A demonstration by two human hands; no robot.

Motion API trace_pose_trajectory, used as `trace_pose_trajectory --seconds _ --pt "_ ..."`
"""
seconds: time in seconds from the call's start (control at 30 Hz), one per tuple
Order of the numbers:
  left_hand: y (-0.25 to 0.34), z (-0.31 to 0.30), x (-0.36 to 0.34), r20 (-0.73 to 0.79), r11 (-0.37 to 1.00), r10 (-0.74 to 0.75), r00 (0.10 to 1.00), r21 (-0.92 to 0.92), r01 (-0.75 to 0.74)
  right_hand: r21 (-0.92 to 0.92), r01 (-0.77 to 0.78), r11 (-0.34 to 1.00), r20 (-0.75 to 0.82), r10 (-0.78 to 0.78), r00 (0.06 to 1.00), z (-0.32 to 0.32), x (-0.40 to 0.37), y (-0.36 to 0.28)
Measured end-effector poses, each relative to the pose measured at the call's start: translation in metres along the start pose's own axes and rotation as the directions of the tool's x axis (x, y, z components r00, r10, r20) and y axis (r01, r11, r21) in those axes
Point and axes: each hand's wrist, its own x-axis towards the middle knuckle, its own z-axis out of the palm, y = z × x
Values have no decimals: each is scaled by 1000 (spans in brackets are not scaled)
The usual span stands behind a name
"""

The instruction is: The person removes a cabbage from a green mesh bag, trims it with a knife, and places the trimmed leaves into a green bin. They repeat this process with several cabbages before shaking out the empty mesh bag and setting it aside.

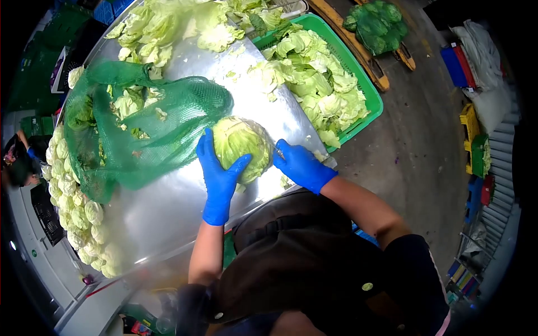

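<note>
A round, pale green head of iceberg lettuce (242, 147) is held over the metal table near its front edge. My left hand (217, 172) is wrapped around its left and lower side, fingers and thumb spread over the leaves. At its right side, my right hand (300, 164) is closed on a small knife (278, 151); only a bit of metal shows, and the rest is hidden by the fingers. Both hands wear blue gloves. Behind the lettuce lies a green mesh bag (168, 120) with loose leaves in and under it.
Many pale trimmed heads (73, 207) line the table's left edge. Loose leaves (162, 25) are heaped at the back. A green crate (374, 106) full of leaves stands right of the metal table (162, 215). Beyond it, a filled mesh sack (376, 25) sits on a pallet. Another person (22, 159) is far left.
</note>
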Motion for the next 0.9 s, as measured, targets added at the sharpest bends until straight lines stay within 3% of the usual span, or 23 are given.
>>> trace_pose_trajectory --seconds 0.2,0.27,0.37,0.47,0.67,0.73,0.8,0.83,0.9 --pt "3 8 0 4 998 -21 1000 51 21 -81 -11 997 70 17 997 5 20 26" --pt "9 6 3 5 997 -17 1000 73 16 -151 95 984 63 -86 994 3 20 31" --pt "-9 10 9 -3 992 5 1000 124 -4 -187 -60 981 144 88 986 -5 33 13" --pt "-8 15 19 -67 995 -35 997 86 40 -245 -25 969 90 49 995 -1 51 30" --pt "34 22 -8 -10 917 139 990 379 -125 -392 -147 908 220 248 943 -41 16 -5" --pt "20 26 2 -20 927 80 997 368 -67 -379 -126 917 208 217 954 -34 27 5" --pt "6 20 27 -6 980 -69 998 189 69 -355 -132 925 131 189 973 -12 47 18" --pt "18 14 30 15 976 -159 987 150 155 -340 -94 936 177 162 971 -16 54 14" --pt "-2 22 16 -36 982 -65 997 173 70 -365 -57 929 158 122 980 -14 45 16"
